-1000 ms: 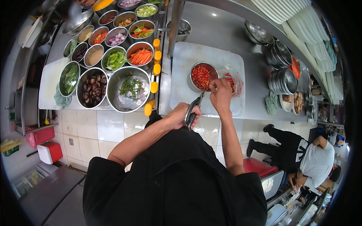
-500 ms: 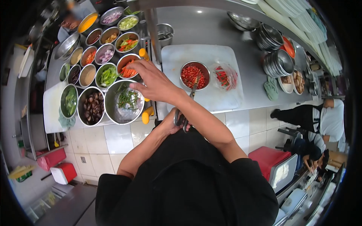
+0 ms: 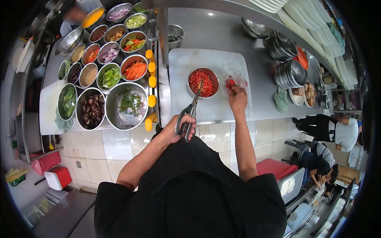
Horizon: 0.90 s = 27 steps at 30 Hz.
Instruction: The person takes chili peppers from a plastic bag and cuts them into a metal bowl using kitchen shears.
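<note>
My left hand [image 3: 179, 129] is wrapped round the handles of the scissors [image 3: 190, 110], whose blade tips reach into a metal bowl of cut red chilies [image 3: 203, 82]. That bowl stands on a white cutting board [image 3: 180, 65]. To its right lies a clear plastic bag of red chilies [image 3: 231, 82]. My right hand [image 3: 237, 98] is at the bag's lower edge, fingers bent down together onto it; what they grip is hidden. Left of the board, a large metal bowl [image 3: 119, 119] contains green stems.
Several metal bowls of cut vegetables fill the left counter, with a bowl of mushrooms [image 3: 93, 111] nearest. Yellow knobs [image 3: 152, 100] line the gap between counters. Stacked bowls [image 3: 289, 74] and a green cloth [image 3: 280, 99] are at right. A metal shelf post [image 3: 163, 37] rises behind. Co-workers are far right.
My right hand has moved from above the carrot and large bowls at left to the chili bag at right. The scissors stay in my left hand, their handles now spread wider. The view has shifted slightly.
</note>
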Available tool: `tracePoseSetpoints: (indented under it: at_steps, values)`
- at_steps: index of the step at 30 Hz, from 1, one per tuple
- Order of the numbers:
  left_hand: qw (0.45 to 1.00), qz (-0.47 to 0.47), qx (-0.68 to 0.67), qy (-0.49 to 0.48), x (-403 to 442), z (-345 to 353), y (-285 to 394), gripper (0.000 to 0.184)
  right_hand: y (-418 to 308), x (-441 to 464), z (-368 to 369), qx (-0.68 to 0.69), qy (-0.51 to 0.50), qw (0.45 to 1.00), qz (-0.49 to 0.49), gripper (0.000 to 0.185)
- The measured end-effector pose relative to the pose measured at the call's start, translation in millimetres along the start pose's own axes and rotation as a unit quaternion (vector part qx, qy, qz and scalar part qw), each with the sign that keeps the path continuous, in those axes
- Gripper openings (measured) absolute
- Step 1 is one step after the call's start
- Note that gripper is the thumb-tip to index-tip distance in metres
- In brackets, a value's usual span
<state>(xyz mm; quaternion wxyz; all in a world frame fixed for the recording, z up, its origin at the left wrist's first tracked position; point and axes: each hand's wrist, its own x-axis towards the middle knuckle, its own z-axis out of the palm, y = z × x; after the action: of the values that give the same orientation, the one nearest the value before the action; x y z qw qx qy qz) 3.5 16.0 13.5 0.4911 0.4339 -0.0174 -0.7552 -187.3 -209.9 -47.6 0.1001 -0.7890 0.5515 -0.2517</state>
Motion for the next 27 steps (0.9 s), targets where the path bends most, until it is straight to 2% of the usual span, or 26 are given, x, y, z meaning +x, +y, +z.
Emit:
tracePoseSetpoints:
  at_steps: [4,7,10,13,16,19,22,27]
  values:
    - [1.0,-0.005,0.0,0.005,4,2,0,0.022,0,-5,3,0.014,0.026,1.0,-0.003,0.015]
    - [1.0,-0.002,0.005,0.007,3,3,1,0.023,3,-4,8,0.013,0.053,0.998,-0.023,0.014]
    - [1.0,0.001,0.003,0.016,1,4,2,0.023,3,0,5,0.051,0.017,0.998,0.034,0.011]
    - [1.0,-0.003,0.006,0.013,2,2,0,0.024,12,6,3,0.156,0.021,0.984,0.079,0.012]
    - [1.0,-0.003,0.01,0.003,1,1,2,0.033,4,13,-16,0.208,0.012,0.974,0.089,0.011]
    - [1.0,-0.004,0.007,0.006,1,5,1,0.028,-36,9,-51,0.218,-0.022,0.975,0.042,0.01]
    - [0.999,-0.026,0.008,-0.027,2,5,3,0.033,-50,4,-53,0.16,-0.003,0.978,-0.131,0.009]
    - [0.997,-0.044,0.024,-0.055,4,6,5,0.04,-77,-4,-52,0.091,-0.046,0.976,-0.192,0.008]
